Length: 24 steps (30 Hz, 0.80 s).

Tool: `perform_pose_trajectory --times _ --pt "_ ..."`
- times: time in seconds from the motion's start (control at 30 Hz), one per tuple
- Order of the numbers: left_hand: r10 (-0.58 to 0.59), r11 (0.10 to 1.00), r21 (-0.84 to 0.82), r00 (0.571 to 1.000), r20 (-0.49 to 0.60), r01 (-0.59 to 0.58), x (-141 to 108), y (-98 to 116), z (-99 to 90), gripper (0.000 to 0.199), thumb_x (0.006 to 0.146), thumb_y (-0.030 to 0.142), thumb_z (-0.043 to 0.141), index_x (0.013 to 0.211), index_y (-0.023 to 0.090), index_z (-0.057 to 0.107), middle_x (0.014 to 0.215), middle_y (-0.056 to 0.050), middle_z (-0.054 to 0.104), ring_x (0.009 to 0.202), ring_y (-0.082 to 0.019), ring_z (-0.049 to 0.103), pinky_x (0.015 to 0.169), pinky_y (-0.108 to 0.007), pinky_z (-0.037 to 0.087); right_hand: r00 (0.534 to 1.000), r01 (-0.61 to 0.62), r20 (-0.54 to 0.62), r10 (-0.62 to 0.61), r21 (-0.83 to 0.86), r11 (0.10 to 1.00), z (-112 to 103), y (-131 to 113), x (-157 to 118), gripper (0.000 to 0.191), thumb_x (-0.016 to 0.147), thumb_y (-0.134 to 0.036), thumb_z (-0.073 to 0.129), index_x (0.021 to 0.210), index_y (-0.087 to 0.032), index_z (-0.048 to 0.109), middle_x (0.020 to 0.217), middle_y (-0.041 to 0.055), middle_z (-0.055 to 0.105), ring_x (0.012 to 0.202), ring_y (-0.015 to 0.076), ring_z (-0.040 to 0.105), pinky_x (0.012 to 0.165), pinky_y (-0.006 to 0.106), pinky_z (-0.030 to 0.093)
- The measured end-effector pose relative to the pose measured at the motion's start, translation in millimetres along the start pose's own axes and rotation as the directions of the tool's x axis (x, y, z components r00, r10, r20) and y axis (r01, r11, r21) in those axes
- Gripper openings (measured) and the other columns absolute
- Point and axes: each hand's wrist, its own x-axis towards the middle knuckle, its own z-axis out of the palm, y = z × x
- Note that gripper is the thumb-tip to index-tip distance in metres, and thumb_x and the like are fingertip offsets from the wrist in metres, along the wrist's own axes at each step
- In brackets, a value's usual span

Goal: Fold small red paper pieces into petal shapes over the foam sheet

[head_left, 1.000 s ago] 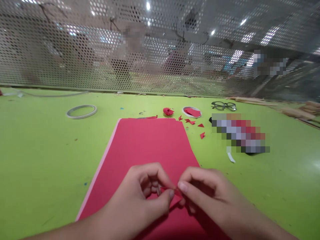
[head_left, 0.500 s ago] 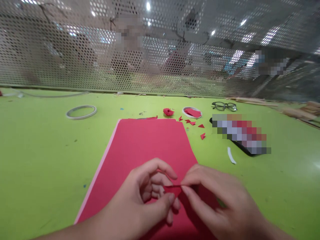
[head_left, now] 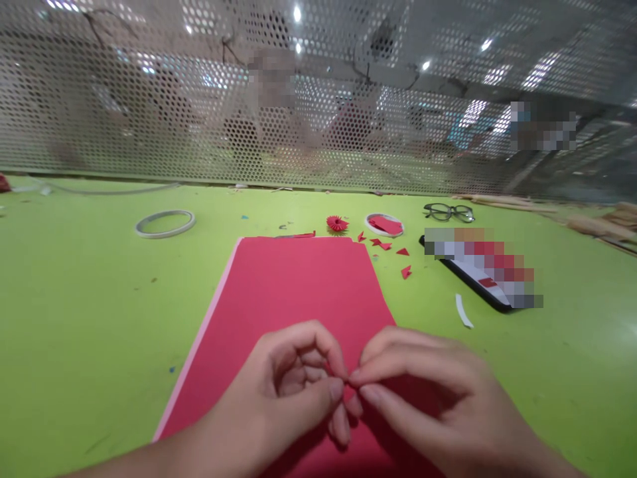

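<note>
Paper piece [head_left: 350,393], red, lies between the person's 2 hands, above the red sheet [head_left: 303,285]. Left hand [head_left: 279,398], fingers curled, pinches its left side; right hand [head_left: 442,392], thumb and fingertips nearly together, pinches its right. Long axis: obscured.

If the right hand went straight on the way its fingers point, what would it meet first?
Most likely the left hand, whose fingertips face the right hand across the small red paper; the exact depth between them is unclear.
</note>
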Motion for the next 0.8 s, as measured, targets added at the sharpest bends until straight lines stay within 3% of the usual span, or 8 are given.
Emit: perform_pose_trajectory --times 0.13,0.3,0.47,0.6,0.8 --pt "0.017 1.0 -0.009 0.999 -0.039 -0.017 1 -2 2.5 0.023 0.08 0.026 0.077 0.077 0.016 0.056 0.057 0.003 0.068 0.048 -0.01 0.063 0.055 -0.02 0.047 0.997 0.074 0.026 -0.073 -0.034 0.997 0 0 -3 0.022 0.079 0.005 0.065 0.076 -0.013 0.077 0.068 0.0043 0.075 0.061 0.0103 0.07 0.064 0.013 0.056" --pt "0.018 0.999 -0.036 0.999 -0.044 -0.02 0 -6 0.3 0.02 0.079 0.017 0.075 0.08 0.018 0.056 0.059 0.005 0.066 0.052 -0.009 0.063 0.058 -0.02 0.047 0.966 0.26 0.061 -0.253 -0.231 0.938 0 -1 -7 0.025 0.096 -0.008 0.057 0.081 -0.017 0.074 0.076 0.0044 0.075 0.065 0.0115 0.069 0.063 0.017 0.055" --pt "-0.015 0.992 -0.127 1.0 0.015 0.017 -3 -8 -5.3 0.01 0.082 0.013 0.069 0.082 0.017 0.059 0.064 0.002 0.068 0.057 -0.011 0.063 0.062 -0.022 0.047 0.958 0.286 0.041 -0.285 -0.252 0.925 1 2 -8 0.021 0.1 -0.014 0.055 0.086 -0.021 0.068 0.074 -0.0006 0.076 0.065 0.0117 0.069 0.066 0.021 0.053" --pt "-0.022 0.993 -0.112 0.999 0.044 0.027 -6 -9 -4.8 0.01 0.082 0.016 0.071 0.083 0.017 0.061 0.066 0.001 0.068 0.058 -0.011 0.062 0.063 -0.023 0.047 0.958 0.285 0.05 -0.283 -0.278 0.917 0 2 -9 0.023 0.098 -0.011 0.056 0.081 -0.016 0.071 0.076 0.0041 0.075 0.065 0.0126 0.068 0.061 0.02 0.054" --pt "-0.044 0.999 -0.012 0.997 -0.064 0.044 -6 -5 2.9 0.021 0.084 0.033 0.075 0.08 0.015 0.064 0.066 0.004 0.062 0.055 -0.008 0.058 0.057 -0.02 0.044 0.95 0.307 0.208 -0.232 -0.492 0.815 -8 -12 -12 0.048 0.102 -0.009 0.034 0.082 -0.017 0.076 0.067 0.0059 0.077 0.056 0.0171 0.069 0.061 0.03 0.057"
